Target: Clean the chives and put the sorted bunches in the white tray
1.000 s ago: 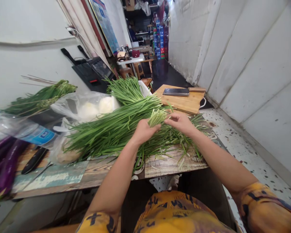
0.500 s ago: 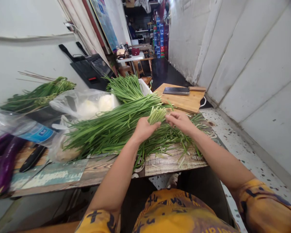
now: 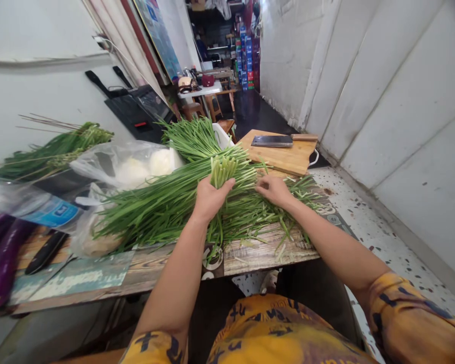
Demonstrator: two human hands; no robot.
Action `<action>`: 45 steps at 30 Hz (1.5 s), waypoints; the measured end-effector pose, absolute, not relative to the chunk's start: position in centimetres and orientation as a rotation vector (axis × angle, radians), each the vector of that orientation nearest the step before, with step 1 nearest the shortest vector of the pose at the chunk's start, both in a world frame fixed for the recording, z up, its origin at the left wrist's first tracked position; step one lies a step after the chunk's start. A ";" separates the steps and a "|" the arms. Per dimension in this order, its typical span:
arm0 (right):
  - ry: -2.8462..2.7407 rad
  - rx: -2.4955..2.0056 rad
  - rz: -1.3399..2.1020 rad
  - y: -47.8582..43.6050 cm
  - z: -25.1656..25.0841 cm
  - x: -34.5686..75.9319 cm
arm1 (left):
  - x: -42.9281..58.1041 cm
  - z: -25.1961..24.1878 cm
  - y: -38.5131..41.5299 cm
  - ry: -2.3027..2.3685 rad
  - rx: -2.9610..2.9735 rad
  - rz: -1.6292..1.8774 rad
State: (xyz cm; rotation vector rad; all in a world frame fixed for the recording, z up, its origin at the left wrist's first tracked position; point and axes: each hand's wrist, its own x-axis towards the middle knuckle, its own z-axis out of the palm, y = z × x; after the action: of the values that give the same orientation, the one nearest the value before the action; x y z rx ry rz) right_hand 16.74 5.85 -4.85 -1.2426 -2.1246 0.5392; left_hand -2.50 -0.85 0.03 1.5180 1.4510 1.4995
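Note:
My left hand [image 3: 211,197] is wrapped round a bunch of garlic chives [image 3: 223,171], its pale cut ends pointing up and the green leaves hanging below the fist. To its right, my right hand [image 3: 273,190] is closed with thumb and fingertips together, close to the stem ends of the pile; whatever is in the pinch is too small to make out. A large heap of chives [image 3: 155,202] lies across the table left of and behind my hands. Loose trimmings and stray leaves [image 3: 261,217] are scattered beneath both hands.
A cleaver [image 3: 273,141] rests on a wooden cutting board [image 3: 284,159] at the back right. On the left are a plastic bottle [image 3: 56,211], eggplants [image 3: 11,258], a black-handled knife [image 3: 45,253] and a bag with white vegetables [image 3: 132,169]. More chives [image 3: 191,136] stand behind the heap.
My left hand has moved left with the chive bunch, tilting its cut ends upright. My right hand has drawn away from the bunch and now sits apart from it.

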 end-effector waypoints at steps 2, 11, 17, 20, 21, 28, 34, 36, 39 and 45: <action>-1.987 -1.178 0.712 5.9 -4.7 16.7 | -2.5 0.2 -1.0 1.480 1.519 1.508; -1.361 -0.890 1.219 4.1 -1.5 17.6 | -2.1 0.5 -1.3 1.472 1.557 1.450; -1.216 -0.859 1.484 3.2 -0.7 17.2 | -1.4 -0.2 -1.3 1.426 1.746 1.180; -1.198 -0.844 1.527 3.0 -0.9 16.9 | -1.4 -0.5 -1.2 1.439 1.790 1.145; -1.231 -0.823 1.517 2.9 -0.9 16.9 | -1.4 -0.5 -1.1 1.440 1.782 1.147; -1.812 -0.928 1.039 2.1 -1.6 16.3 | -1.3 -0.4 -1.1 1.417 1.635 1.225; -1.657 -1.147 0.874 4.4 -2.4 18.5 | -1.4 -0.5 -1.1 1.430 1.626 1.220; -1.691 -1.290 0.737 4.8 -2.3 19.2 | -1.4 -0.6 -1.1 1.422 1.630 1.219; -1.780 -1.291 0.411 4.3 -1.9 19.5 | -1.4 -0.8 -1.0 1.420 1.667 1.223; -2.206 -0.740 0.302 3.6 -1.7 18.4 | -1.4 -0.9 -1.0 1.470 1.800 1.177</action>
State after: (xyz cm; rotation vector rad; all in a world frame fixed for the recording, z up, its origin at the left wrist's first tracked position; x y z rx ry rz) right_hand 18.38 3.63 -1.66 -0.7405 -2.2058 0.3016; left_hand -1.42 -0.99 -0.89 1.7999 1.4702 1.1769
